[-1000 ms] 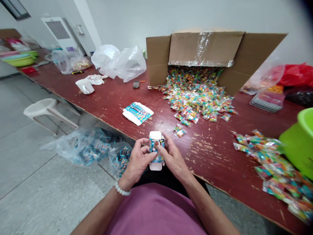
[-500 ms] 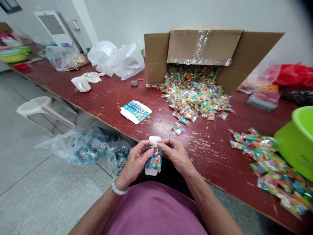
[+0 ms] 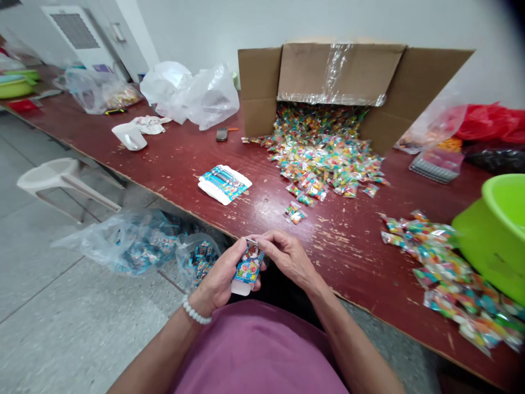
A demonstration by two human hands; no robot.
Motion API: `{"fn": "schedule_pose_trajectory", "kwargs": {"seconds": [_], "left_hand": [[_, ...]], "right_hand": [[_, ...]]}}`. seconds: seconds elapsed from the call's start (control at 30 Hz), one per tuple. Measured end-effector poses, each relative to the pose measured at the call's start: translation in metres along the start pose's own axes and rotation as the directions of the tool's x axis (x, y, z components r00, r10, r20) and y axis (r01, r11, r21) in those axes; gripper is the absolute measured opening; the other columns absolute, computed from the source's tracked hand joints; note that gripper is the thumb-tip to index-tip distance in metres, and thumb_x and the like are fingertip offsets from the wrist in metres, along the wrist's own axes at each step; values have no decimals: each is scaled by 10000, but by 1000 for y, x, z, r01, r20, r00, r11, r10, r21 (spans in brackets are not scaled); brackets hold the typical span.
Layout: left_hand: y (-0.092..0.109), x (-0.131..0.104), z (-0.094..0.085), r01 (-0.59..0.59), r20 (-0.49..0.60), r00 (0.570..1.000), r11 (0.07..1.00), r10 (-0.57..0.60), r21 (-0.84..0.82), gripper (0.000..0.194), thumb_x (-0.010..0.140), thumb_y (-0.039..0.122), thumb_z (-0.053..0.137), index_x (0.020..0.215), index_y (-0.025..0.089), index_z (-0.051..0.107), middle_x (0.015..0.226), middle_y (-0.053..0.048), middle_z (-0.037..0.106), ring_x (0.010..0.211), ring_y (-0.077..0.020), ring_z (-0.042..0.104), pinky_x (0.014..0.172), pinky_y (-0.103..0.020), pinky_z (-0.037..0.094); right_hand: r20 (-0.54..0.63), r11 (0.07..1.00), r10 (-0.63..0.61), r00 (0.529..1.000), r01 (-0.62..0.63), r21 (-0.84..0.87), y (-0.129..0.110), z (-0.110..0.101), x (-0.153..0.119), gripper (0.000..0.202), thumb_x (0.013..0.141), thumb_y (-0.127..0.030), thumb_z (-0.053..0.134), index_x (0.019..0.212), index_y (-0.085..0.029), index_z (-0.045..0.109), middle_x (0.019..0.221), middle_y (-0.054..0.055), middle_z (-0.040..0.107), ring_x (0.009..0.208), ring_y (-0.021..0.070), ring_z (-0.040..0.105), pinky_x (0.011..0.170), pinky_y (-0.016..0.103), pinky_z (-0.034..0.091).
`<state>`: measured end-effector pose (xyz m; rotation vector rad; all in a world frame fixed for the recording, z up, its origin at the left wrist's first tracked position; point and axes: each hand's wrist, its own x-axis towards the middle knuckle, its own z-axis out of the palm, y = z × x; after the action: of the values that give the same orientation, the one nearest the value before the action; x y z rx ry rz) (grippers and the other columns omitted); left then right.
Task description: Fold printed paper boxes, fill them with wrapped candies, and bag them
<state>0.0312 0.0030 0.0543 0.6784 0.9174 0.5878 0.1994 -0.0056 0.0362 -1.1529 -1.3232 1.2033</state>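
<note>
A small blue printed candy box is between my hands, in front of my body at the table's near edge. My left hand wraps round it from the left and beneath, with fingertips showing at its right side. My right hand pinches the top end of the box, where the flap is folded over. At the lower end a white flap sticks out open. Just beyond my hands, a few clear candy packets lie on the red table. Flat blue-and-white cartons lie to the left of them.
A cardboard carton spills many candy packets onto the table. More packets lie at right beside a green basin. Bags of blue boxes stand on the floor at left, near a white stool.
The top flap stood up before and is now folded down under my right fingers. My left hand has shifted to wrap round the box, which is tilted more. The view has moved slightly.
</note>
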Motion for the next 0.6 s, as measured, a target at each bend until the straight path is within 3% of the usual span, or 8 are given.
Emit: {"fn": "schedule_pose_trajectory", "kwargs": {"seconds": [0.13, 0.3, 0.47, 0.6], "left_hand": [[-4, 7, 2, -19, -38, 999, 999, 20, 36, 633, 894, 724, 451, 1182, 188, 626, 693, -46, 682, 432, -154, 613, 406, -234, 469], [-6, 9, 2, -51, -69, 996, 989, 61, 139, 741, 855, 798, 410, 818, 109, 679, 639, -82, 668, 407, -143, 587, 382, -230, 455], [-10, 11, -1, -64, -70, 995, 989, 74, 135, 702, 836, 793, 465, 906, 130, 686, 625, -57, 660, 410, -151, 592, 378, -234, 455], [-13, 15, -1, -51, -92, 994, 993, 61, 108, 729, 815, 812, 472, 1080, 164, 673, 598, -23, 634, 386, -154, 578, 362, -236, 445]], "right_hand": [[-4, 994, 88, 996, -87, 60, -6, 0, 6, 213, 838, -401, 702, 829, -188, 697, 882, 43, 762, 702, 154, 674, 646, 274, 524], [-16, 988, 149, 989, -148, 53, -7, 0, 10, 240, 829, -404, 696, 834, -165, 703, 673, 3, 691, 534, 110, 600, 518, 224, 445], [114, 998, 54, 992, -55, 6, -12, -5, 3, 237, 914, -408, 622, 955, -201, 730, 784, 16, 723, 593, 135, 649, 600, 269, 519], [134, 988, -94, 986, 109, -109, -13, -2, -4, 186, 958, -343, 564, 938, -239, 717, 1102, 46, 728, 797, 157, 666, 773, 315, 536]]}}
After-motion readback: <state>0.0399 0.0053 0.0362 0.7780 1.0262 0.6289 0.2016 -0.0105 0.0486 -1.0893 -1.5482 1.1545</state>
